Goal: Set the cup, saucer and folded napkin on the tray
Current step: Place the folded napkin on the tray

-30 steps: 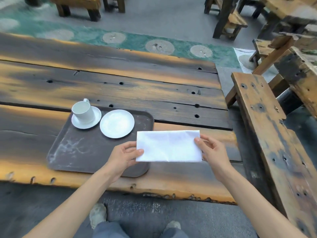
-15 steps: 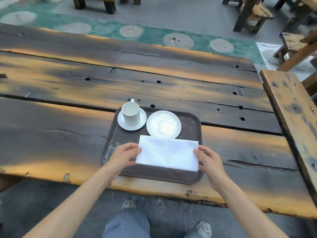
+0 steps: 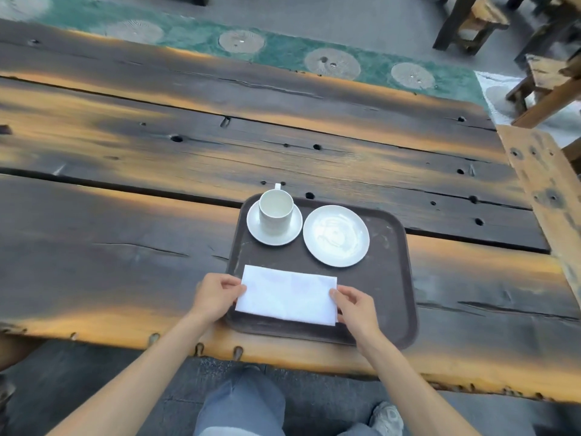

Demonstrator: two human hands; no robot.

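A dark brown tray [image 3: 390, 278] lies on the wooden table near its front edge. At the tray's back left a white cup [image 3: 276, 210] stands on a white saucer [image 3: 257, 229]. An empty white plate [image 3: 336, 236] sits beside it on the right. A folded white napkin [image 3: 287, 294] lies over the tray's front left part. My left hand [image 3: 215, 294] pinches the napkin's left end. My right hand [image 3: 355, 302] pinches its right end. Whether the napkin rests flat on the tray is not clear.
The table [image 3: 157, 158] is made of dark, scorched planks with holes. A wooden bench [image 3: 547, 184] runs along the right side. More wooden benches [image 3: 471, 17] stand at the back right. My legs and shoes show below the table edge.
Both hands have carried the napkin left from over the table's right part onto the front left of the tray, and lower. The cup, saucer and plate have stayed put.
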